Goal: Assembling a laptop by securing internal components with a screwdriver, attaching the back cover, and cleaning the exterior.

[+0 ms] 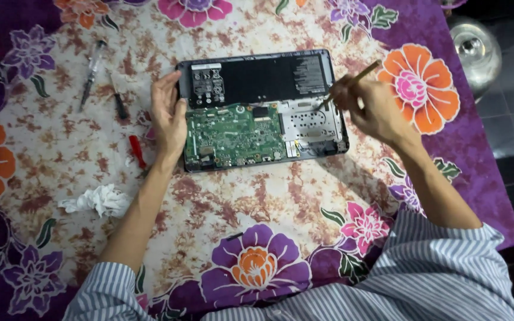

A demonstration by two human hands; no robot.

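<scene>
The opened laptop (263,110), its green circuit board bare, lay on the flowered cloth (257,208). The left hand (169,116) rested flat against the laptop's left edge, fingers together and extended along it. The right hand (371,107), at the laptop's right edge, had its fingers pinched on a thin wooden stick (352,80) whose tip reached over the laptop's silver plate. Screwdrivers (90,74) and a crumpled tissue (99,199) lay left of the laptop.
</scene>
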